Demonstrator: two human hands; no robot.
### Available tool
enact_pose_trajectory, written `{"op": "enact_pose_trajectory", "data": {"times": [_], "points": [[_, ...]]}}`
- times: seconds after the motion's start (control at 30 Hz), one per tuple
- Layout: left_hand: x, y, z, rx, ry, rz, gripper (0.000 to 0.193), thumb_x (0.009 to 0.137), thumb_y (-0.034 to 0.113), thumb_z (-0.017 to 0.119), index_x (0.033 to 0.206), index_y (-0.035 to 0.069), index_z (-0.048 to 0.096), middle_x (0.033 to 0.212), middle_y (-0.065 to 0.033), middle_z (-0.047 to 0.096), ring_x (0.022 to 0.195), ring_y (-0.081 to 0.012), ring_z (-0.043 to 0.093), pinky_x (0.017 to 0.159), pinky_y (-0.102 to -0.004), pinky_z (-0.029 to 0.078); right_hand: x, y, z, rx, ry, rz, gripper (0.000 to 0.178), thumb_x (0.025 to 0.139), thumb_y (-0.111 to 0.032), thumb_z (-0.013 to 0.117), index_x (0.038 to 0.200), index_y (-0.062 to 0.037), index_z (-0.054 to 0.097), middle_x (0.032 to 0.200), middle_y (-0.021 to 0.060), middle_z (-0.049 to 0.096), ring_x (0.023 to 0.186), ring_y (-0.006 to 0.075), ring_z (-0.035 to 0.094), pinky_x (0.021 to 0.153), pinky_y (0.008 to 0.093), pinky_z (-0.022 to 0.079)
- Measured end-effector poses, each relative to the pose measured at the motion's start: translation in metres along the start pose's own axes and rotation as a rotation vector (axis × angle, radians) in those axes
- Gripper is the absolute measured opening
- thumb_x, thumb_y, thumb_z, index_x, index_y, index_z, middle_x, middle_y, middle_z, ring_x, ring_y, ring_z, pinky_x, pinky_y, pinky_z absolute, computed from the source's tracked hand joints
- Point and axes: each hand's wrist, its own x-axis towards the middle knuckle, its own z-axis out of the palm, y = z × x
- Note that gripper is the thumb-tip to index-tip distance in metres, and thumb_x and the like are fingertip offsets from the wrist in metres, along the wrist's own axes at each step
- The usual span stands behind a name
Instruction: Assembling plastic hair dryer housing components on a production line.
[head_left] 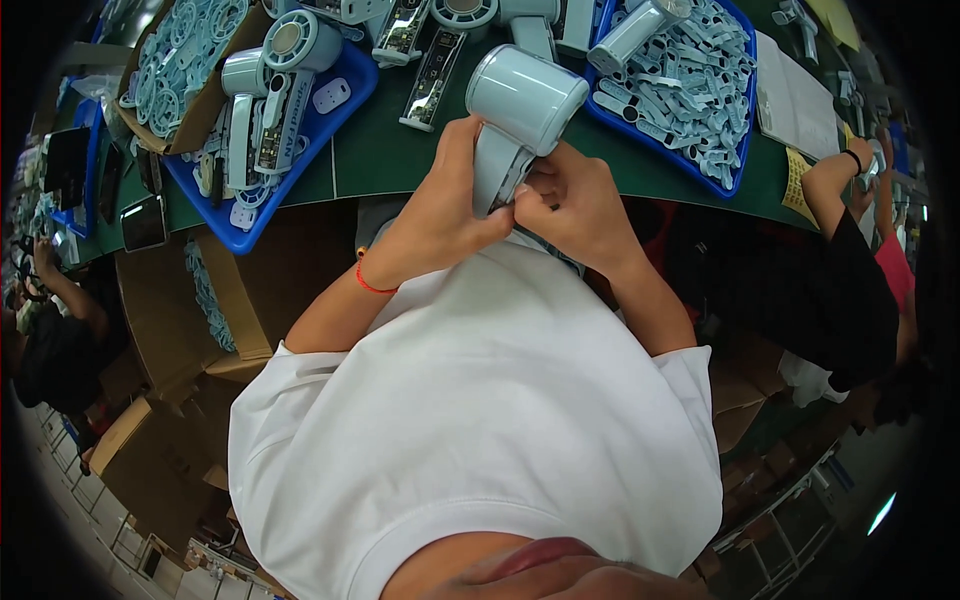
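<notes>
Green work surface curved across the frame's top. At upper centre, the left hand gripped a pale-blue plastic fan with a cylindrical head, apparently steadying it for the right hand, whose bent fingers met its handle; any pinch was unclear.

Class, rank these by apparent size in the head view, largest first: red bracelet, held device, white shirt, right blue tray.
1. White shirt
2. Right blue tray
3. Held device
4. Red bracelet
</notes>
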Motion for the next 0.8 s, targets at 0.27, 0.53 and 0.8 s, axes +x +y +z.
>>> {"op": "enact_pose_trajectory", "data": {"times": [0.27, 0.53, 0.8], "points": [[0.003, -0.011, 0.002, -0.144, 0.01, -0.079, 0.077, 0.069, 0.011, 0.062, 0.133, -0.005, 0.022, 0.12, -0.0211, 0.037, 0.114, -0.0296, 0.04, 0.098, -0.0365, 0.035, 0.006, 0.011, 0.003, 0.145, 0.087, -0.017, 0.025, 0.077, -0.004, 0.05, 0.099, 0.0074, 0.055, 0.081, 0.0192, 0.066, 0.068, 0.0296, 0.066, 0.064, 0.0341, 0.053], [0.0, -0.007, 0.005, -0.23, 0.116, -0.12, 0.062, 0.076, 0.014, 0.065, 0.128, -0.004, 0.036, 0.111, -0.0147, 0.049, 0.101, -0.0197, 0.049, 0.087, -0.0318, 0.041, 0.006, 0.031, 0.0, 0.336, 0.011, 0.02, 0.05, 0.087, -0.032, 0.064, 0.12, 0.0026, 0.047, 0.104, 0.0084, 0.057, 0.093, 0.0125, 0.055, 0.083, 0.0264, 0.045], [0.003, -0.011, 0.007, -0.357, 0.118, -0.046, 0.063, 0.075, 0.016, 0.066, 0.129, -0.004, 0.039, 0.112, -0.015, 0.049, 0.102, -0.0214, 0.05, 0.087, -0.0313, 0.041, 0.009, 0.037, 0.013, 0.412, 0.07, -0.074, 0.065, 0.083, -0.04, 0.066, 0.128, 0.0003, 0.04, 0.113, 0.0087, 0.053, 0.102, 0.0159, 0.052, 0.091, 0.0292, 0.041]]}}
